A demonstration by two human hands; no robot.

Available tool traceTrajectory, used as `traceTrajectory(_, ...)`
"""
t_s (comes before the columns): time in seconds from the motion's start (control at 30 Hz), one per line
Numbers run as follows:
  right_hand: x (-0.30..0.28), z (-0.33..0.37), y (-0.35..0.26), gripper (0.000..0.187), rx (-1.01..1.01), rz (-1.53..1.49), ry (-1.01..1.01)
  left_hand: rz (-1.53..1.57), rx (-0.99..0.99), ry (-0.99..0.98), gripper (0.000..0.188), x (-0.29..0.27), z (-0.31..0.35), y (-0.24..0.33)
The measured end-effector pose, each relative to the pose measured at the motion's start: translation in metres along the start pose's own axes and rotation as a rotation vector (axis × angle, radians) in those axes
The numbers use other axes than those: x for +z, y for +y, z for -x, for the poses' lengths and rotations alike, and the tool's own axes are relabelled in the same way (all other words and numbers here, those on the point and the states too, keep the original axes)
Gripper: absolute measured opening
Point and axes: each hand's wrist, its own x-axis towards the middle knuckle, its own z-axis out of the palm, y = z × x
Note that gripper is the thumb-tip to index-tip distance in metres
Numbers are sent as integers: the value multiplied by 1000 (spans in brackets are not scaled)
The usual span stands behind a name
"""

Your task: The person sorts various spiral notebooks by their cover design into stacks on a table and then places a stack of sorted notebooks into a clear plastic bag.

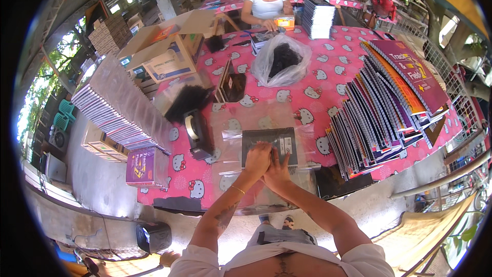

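A dark spiral notebook (269,137) with a small white label lies on clear plastic film (230,123) in front of me. My left hand (259,157) is closed, its fingers curled over the notebook's lower part; whatever they may hold is hidden. Beside it and partly touching it, my right hand (277,166) rests on the notebook with fingers stretched out and apart. Left of the notebook stands a black tape dispenser (197,134) with a roll of tape.
Spiral notebooks (369,107) fan out at right. Plastic-wrapped notebooks (120,105) are stacked at left, near an open cardboard box (169,61). A clear bag (282,61) of black material sits farther back. Across the pink patterned table (312,74), a person (266,2) touches an orange box (285,22).
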Motion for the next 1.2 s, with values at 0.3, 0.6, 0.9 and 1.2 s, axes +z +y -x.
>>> traceTrajectory(0.3,15,-7,41,72,208,-940,172,19,90,-87,32,2,-4,-8)
traceTrajectory(0.6,-63,-19,68,87,-170,-56,-121,-181,120,-70,38,2,8,-1)
traceTrajectory(0.9,-58,-24,65,68,-210,79,-237,-505,-292,101,53,-76,86,-44)
traceTrajectory(1.2,-72,-20,61,65,-146,39,-222,810,-1079,391,24,-154,78,-156)
